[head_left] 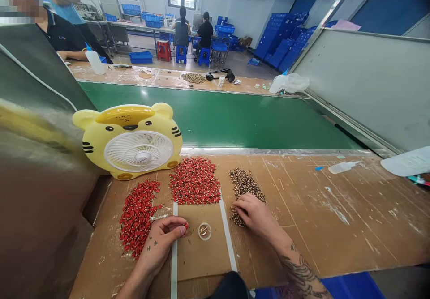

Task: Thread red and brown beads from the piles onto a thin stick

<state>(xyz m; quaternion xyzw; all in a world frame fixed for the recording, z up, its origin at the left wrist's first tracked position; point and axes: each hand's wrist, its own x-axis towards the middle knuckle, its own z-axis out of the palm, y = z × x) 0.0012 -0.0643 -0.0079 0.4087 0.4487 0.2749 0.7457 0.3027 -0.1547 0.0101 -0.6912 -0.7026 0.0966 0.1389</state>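
My left hand (pixel 164 238) pinches a small red piece (pixel 186 225) between thumb and forefinger, just left of a small round clear dish (pixel 204 231) with a thin stick in it. My right hand (pixel 253 213) rests at the near side of a pile of small black-and-gold pieces (pixel 247 185). Its fingertips are drawn together among them, and whatever they grip is hidden. Two heaps of small red pieces lie close by, one red heap (pixel 137 218) beside my left hand and another red heap (pixel 195 180) beyond the dish.
A yellow animal-faced fan (pixel 129 142) stands at the back left. Past the cardboard-covered table (pixel 302 227) runs a green conveyor belt (pixel 235 117). A small glue bottle (pixel 342 168) and a larger white bottle (pixel 406 161) lie at right. A person (pixel 63 39) sits across the belt.
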